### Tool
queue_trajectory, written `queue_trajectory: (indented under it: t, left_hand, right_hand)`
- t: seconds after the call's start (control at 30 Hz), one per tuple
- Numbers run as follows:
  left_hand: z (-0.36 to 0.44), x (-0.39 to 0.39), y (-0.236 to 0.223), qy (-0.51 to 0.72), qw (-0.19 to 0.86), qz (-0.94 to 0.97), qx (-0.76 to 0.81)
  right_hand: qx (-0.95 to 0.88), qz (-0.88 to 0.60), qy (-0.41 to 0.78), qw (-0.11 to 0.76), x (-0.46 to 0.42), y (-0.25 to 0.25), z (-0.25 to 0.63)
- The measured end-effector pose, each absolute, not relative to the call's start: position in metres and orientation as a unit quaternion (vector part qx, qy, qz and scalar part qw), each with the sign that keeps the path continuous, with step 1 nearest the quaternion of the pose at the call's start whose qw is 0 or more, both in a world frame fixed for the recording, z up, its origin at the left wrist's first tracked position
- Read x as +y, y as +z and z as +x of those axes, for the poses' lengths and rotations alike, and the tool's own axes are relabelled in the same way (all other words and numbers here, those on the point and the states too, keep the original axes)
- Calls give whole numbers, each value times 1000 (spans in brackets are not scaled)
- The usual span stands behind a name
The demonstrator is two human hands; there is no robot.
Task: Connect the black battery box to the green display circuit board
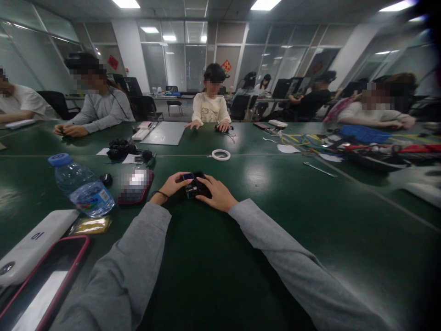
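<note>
Both of my hands rest on the green table (262,216) and close around a small black device with a blue part (191,185). My left hand (171,185) grips its left side, fingers curled over the top. From the other side my right hand (217,193) covers its right half with fingers wrapped on it. Grey sleeves cover both my forearms, and a dark band sits on my left wrist.
To my left lie a phone in a red case (135,186), a tipped water bottle (82,186), a white power bank (32,246) and a second phone (37,289). A tape ring (221,155) lies ahead. Cables and tools (344,145) clutter the right. Several people sit opposite.
</note>
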State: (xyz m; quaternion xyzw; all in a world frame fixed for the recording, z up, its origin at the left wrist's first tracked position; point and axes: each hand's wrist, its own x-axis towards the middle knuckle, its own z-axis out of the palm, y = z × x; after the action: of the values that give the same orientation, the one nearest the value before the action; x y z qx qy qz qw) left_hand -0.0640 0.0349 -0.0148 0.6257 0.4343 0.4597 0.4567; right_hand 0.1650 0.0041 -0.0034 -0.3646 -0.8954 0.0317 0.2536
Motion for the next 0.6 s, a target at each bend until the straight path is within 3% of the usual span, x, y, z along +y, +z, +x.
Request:
queue_trajectory:
  t: [0.6]
  left_hand:
    - [-64,34,-13,451,441,638,442]
  right_hand:
    - [-889,-362,59,276,8,-8,165]
